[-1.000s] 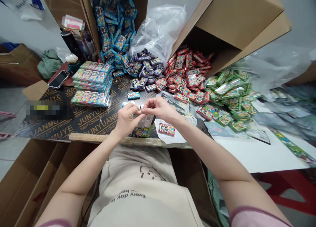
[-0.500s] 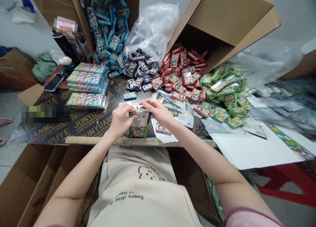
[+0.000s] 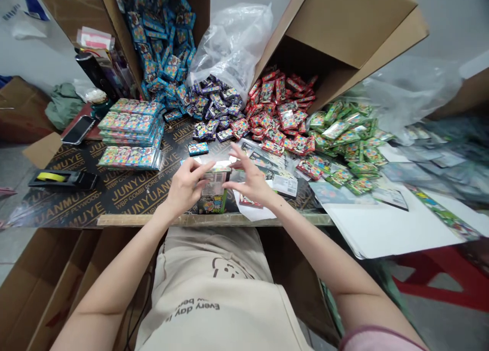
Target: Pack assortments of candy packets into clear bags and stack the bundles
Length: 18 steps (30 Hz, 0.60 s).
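Observation:
A dark box with green edges and a printed front (image 3: 212, 199) stands upright near the front edge of the table. My left hand (image 3: 186, 184) grips its left side near the top, thumb and fingers bent around the edge. On the other side, my right hand (image 3: 252, 178) is spread, with its thumb by the box's right edge and its fingers raised near the top. White shows at the box's top between the hands. A small blue packet (image 3: 198, 148) lies just behind, and a red packet (image 3: 250, 200) rests on white paper to the right.
Heaps of blue (image 3: 168, 68), purple (image 3: 217, 104), red (image 3: 280, 111) and green packets (image 3: 347, 137) lie behind. Wrapped stacks (image 3: 130, 132), a phone (image 3: 78, 130) and a tape dispenser (image 3: 64, 179) are left. White sheets (image 3: 374, 228) lie right.
My right hand has opened, its fingers lifting and spreading apart at the box's top. My left hand stays at the box's left side. The view has shifted slightly.

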Motion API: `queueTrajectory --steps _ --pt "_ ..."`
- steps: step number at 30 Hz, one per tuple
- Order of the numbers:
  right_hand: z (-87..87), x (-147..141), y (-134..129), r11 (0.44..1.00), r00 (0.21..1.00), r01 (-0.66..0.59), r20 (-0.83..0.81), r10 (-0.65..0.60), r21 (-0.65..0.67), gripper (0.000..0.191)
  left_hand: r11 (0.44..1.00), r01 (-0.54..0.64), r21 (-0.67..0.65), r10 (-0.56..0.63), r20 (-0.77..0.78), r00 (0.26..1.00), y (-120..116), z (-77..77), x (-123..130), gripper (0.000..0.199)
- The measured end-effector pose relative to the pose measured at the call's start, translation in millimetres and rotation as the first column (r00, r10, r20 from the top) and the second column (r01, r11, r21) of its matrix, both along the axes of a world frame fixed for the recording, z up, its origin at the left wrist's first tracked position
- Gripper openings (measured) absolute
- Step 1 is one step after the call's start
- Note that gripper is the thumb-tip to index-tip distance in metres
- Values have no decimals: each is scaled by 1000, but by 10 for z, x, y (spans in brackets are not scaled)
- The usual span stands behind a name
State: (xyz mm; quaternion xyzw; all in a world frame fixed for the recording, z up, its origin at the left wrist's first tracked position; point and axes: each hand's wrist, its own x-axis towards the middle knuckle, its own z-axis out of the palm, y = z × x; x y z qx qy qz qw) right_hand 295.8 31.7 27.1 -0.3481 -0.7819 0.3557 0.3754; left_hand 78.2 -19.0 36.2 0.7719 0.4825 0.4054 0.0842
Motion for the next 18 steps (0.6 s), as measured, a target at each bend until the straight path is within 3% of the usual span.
queueTrajectory --steps 4,6,8,11,13,16,18 --pt "-159 580 235 943 943 333 -11 -333 19 54 997 -34 63 33 11 999 -40 40 27 19" --pt "-285 871 368 904 899 422 97 -427 73 37 997 -59 41 57 64 996 -28 72 75 14" --pt "-434 1085 469 907 858 411 296 -420 95 28 999 -44 -23 45 64 997 -4 120 118 12" --pt "-659 1205 532 952 825 302 486 -289 52 15 995 -11 -100 19 77 997 22 215 101 11" --pt "-778 1189 522 970 834 239 504 -225 38 7 991 -116 -74 127 173 977 18 258 -3 21" --pt "-884 1138 467 978 835 197 512 -202 65 3 939 -338 -63 337 361 870 -33 222 -289 45" --pt "-919 1121 420 976 832 195 510 -219 100 7 918 -365 -158 397 305 866 -100 119 -512 61"
